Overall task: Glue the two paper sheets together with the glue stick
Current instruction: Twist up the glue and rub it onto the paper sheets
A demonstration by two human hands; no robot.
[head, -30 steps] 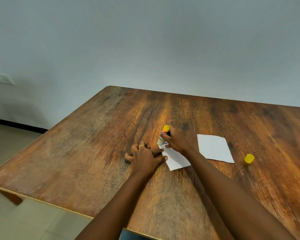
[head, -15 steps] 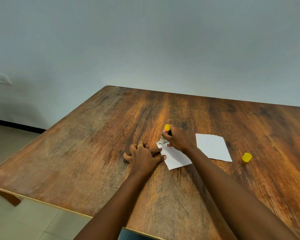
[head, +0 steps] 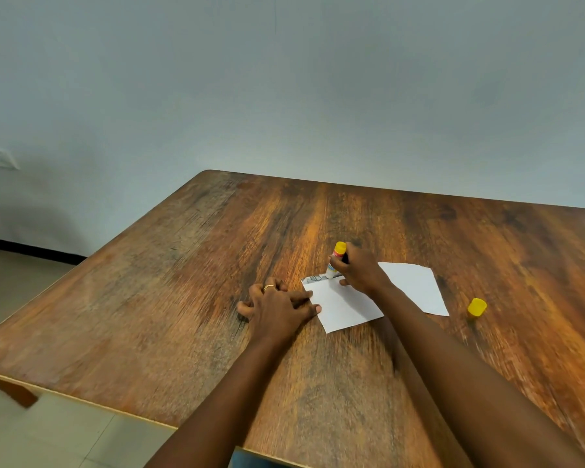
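The glue stick (head: 335, 261) has slid right, apparently touching the white sheet (head: 345, 304).

Nothing here can be read. The glue stick (head: 335, 263) in my right grip (head: 358, 273) carries a label with a red band and some blue, but its print is too small and blurred to make out. The paper sheet (head: 343, 304) under it shows dark, greyish marks along its far edge, and I cannot tell them as letters.
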